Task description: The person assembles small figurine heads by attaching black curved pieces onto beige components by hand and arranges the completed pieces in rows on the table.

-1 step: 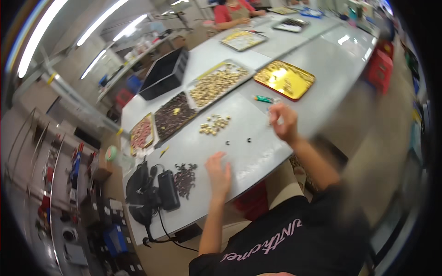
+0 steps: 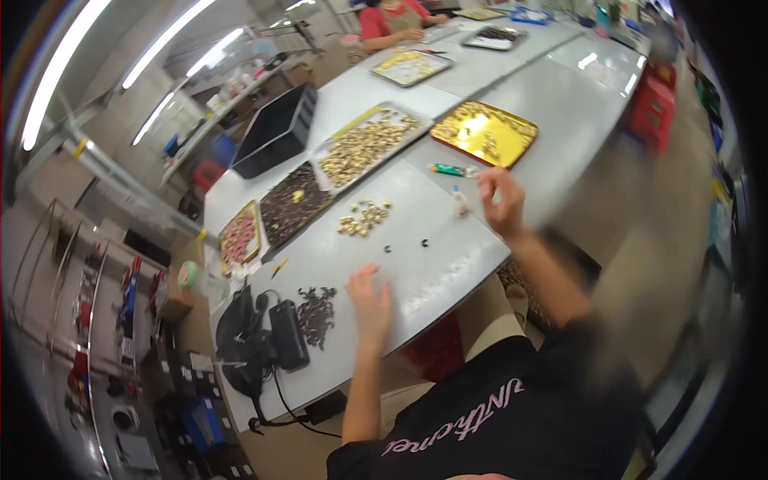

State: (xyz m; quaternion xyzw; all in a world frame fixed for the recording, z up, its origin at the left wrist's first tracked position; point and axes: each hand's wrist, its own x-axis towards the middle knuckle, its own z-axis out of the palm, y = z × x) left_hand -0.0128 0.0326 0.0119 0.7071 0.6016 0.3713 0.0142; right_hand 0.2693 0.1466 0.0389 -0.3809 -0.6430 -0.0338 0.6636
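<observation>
My left hand (image 2: 370,306) hovers low over the grey table's near edge, fingers spread with nothing in them. Beyond its fingertips lie two small dark curved pieces (image 2: 425,242). To the right, my right hand (image 2: 502,202) is raised, its fingers loosely curled and apart, with nothing visible between them. Just left of it stands a small clear bottle (image 2: 460,206) with a blue tip, not touching the hand. A green and white tube (image 2: 450,170) lies behind the bottle. A loose group of small gold-coloured pieces (image 2: 365,218) sits mid-table, left of the bottle.
A heap of dark curved pieces (image 2: 317,317) lies beside a black device with a cable (image 2: 289,334). Further back are trays of dark pieces (image 2: 282,214), pink pieces (image 2: 240,242) and gold pieces (image 2: 360,152), a shiny gold tray (image 2: 506,146) and a black crate (image 2: 276,134). Another person (image 2: 394,28) sits far off.
My right hand has drawn a little to the right, away from the small bottle, which now stands apart from its fingers. My left hand stays in place; the whole view has shifted slightly.
</observation>
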